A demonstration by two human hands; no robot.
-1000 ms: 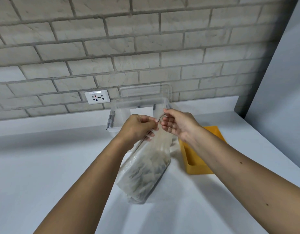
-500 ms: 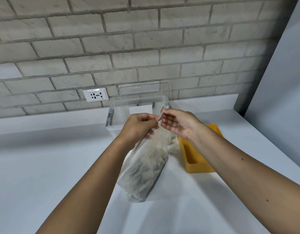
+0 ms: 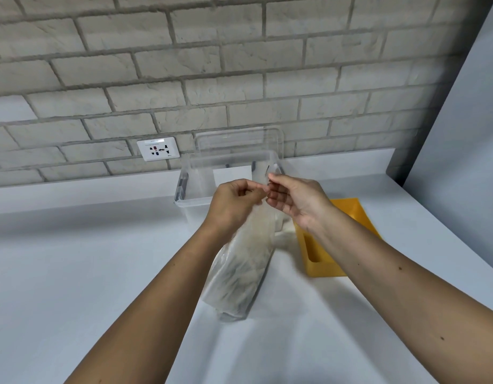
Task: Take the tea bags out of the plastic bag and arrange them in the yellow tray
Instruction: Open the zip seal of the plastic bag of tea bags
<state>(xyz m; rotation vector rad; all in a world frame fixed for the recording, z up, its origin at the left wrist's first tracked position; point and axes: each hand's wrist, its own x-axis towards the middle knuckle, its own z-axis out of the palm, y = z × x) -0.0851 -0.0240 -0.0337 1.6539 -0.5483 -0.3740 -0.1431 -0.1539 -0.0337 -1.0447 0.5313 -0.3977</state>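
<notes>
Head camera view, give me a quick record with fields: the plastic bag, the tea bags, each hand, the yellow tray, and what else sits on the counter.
plastic bag: translucent, bottom on the white counter, top raised between both hands
tea bags: inside the bag, heaped in its lower part
left hand: pinches the bag's top edge
right hand: pinches the same edge, facing the left hand
yellow tray: right of the bag, partly hidden from view
clear bin: behind the hands
</notes>
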